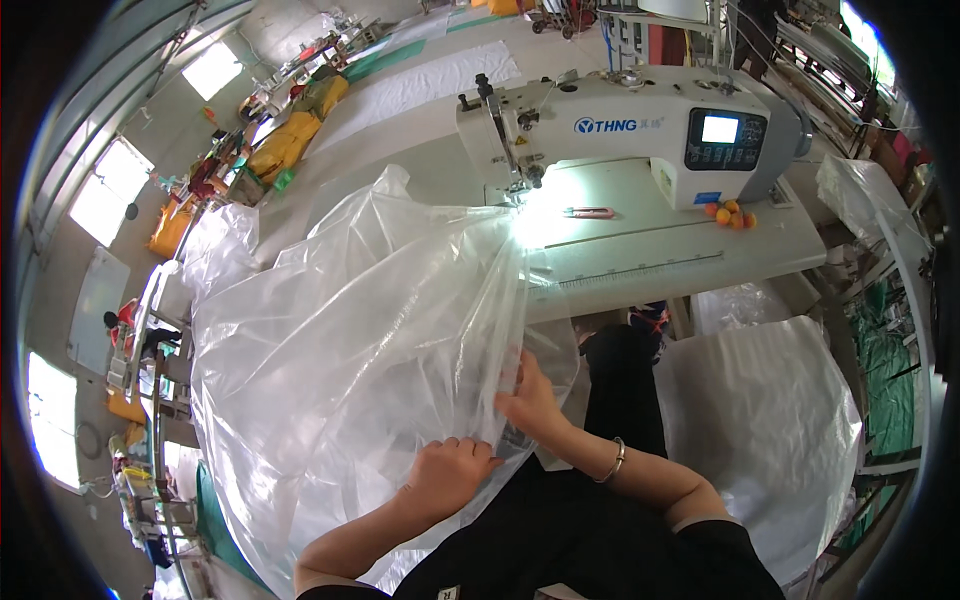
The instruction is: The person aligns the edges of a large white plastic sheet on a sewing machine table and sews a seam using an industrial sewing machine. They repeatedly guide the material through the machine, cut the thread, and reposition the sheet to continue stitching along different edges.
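Observation:
A large, clear plastic sheet (330, 320) spreads over my lap and the left part of the sewing table, its folds gathered toward the needle of a white sewing machine (600, 125). My left hand (452, 475) is closed on the sheet near its lower edge, fingers curled into the film. Further up and to the right, my right hand (532, 400) pinches the gathered edge of the same sheet; a bracelet circles that wrist. The machine's lamp shines brightly at the needle, where the plastic's corner lies; glare hides whether the presser foot grips it.
On the machine bed lie a small red-handled cutter (588, 213) and several small orange fruits (732, 215). More plastic sheeting (760, 420) hangs at my right, beside a metal frame. Yellow bundles (285, 143) line the far left, where another person (128, 315) sits.

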`<state>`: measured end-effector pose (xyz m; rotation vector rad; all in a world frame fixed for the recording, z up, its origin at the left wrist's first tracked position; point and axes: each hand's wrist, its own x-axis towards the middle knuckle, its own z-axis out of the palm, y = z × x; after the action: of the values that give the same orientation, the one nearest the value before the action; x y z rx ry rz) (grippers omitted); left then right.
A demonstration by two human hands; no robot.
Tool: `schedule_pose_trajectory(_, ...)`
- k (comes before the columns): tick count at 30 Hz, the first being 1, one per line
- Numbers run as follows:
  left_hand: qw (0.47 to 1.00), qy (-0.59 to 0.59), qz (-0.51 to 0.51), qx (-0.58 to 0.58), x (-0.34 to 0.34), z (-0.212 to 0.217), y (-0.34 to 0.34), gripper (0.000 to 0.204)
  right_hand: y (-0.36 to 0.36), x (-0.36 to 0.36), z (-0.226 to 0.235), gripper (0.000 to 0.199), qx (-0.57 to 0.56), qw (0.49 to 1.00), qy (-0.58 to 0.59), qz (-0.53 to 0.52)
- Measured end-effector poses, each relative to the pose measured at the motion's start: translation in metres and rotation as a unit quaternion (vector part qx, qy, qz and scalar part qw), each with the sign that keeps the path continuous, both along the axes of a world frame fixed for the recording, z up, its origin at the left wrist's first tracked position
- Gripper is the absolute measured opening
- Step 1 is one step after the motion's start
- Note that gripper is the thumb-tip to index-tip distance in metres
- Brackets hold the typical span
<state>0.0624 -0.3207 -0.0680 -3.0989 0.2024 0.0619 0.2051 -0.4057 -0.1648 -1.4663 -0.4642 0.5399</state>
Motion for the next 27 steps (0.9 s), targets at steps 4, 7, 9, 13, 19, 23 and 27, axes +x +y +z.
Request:
schedule_pose_trajectory(4,0.998,0.020,0.000,-0.056,0.002,0.016,0.005,0.020,-0.010,0.012,-0.003,0.028,-0.004,0.995,0.096,0.032)
schedule_pose_trajectory(7,0.998,-0.031,0.044,-0.032,-0.006,0.028,0.032,0.016,-0.042,0.024,0.018,0.020,0.022,0.975,0.212,0.056)
schedule_pose_trajectory(9,0.996,-0.002,0.088,-0.035,-0.006,0.023,0.044,0.017,-0.053,0.032,0.012,0.020,-0.001,0.978,0.201,0.064)
schedule_pose_trajectory(13,0.995,0.068,0.066,-0.014,-0.007,-0.020,0.041,0.024,-0.060,0.038,-0.011,0.030,-0.202,0.975,-0.052,0.081)
schedule_pose_trajectory(19,0.979,0.198,0.038,0.010,0.011,-0.018,0.040,0.025,-0.059,0.047,-0.014,0.050,-0.196,0.917,-0.295,-0.182)
schedule_pose_trajectory(23,0.970,0.241,-0.019,0.037,0.042,0.003,0.039,0.025,-0.051,0.069,-0.018,0.050,0.125,0.953,0.275,0.041)
schedule_pose_trajectory(27,0.998,0.021,-0.056,-0.024,0.143,0.032,0.010,0.028,-0.042,0.065,-0.032,0.040,0.085,0.955,0.266,0.102)
